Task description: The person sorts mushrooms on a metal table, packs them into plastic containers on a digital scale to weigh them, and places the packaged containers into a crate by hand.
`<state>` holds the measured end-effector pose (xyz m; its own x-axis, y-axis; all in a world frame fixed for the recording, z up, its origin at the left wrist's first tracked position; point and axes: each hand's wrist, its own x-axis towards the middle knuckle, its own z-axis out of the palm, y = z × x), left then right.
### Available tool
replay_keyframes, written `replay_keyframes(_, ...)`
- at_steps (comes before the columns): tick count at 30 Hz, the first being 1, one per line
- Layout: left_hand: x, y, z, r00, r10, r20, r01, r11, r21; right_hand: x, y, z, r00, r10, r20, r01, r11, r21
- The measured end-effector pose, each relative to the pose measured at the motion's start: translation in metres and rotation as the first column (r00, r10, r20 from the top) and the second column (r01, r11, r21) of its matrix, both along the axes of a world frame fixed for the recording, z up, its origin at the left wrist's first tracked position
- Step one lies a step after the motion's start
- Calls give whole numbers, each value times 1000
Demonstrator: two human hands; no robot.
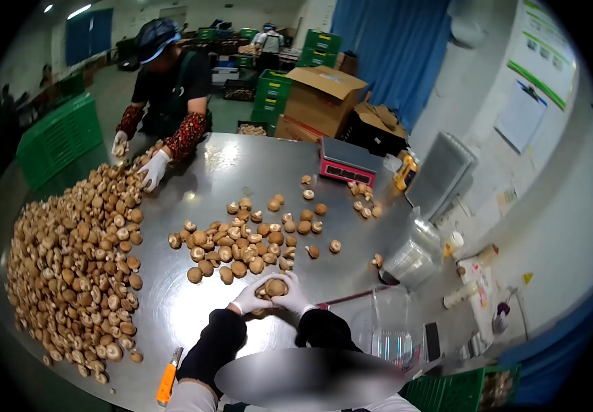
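Both of my gloved hands are together near the front of the metal table (173,302), cupped round a few brown mushrooms (276,287). My left hand (250,296) closes on them from the left, and my right hand (294,294) presses in from the right. How many mushrooms lie between the palms is partly hidden. Just beyond my fingers spreads a loose group of mushrooms (239,248), some cap up, others showing pale undersides. A large heap of mushrooms (76,268) covers the table's left side.
Across the table a co-worker (173,89) in white gloves handles the heap. A red scale (348,163) stands at the back right. Clear plastic trays (413,254) are stacked right. An orange utility knife (167,381) lies front left. Green crates (63,137) stand beyond.
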<state>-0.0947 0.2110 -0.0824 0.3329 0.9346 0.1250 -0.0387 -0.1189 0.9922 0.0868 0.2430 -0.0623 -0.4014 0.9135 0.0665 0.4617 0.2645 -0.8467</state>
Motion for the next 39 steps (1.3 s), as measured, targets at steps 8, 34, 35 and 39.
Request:
replay_keyframes(8, 46, -69, 124, 993, -106, -49, 104, 994, -27, 45, -107, 127, 975, -113, -189, 133, 986, 97)
replay_keyframes(34, 301, -108, 136, 850, 96, -518, 220, 828, 516, 302, -192, 143, 859, -474, 192, 397, 855, 334)
replay_keyframes(35, 297, -109, 136, 845, 101, -525, 216, 833, 509, 305, -193, 138, 865, -465, 188, 391, 861, 326)
replay_keyframes(39, 288, -112, 140, 858, 167, -486, 137, 837, 530, 317, -195, 129, 848, -529, -39, 501, 774, 388)
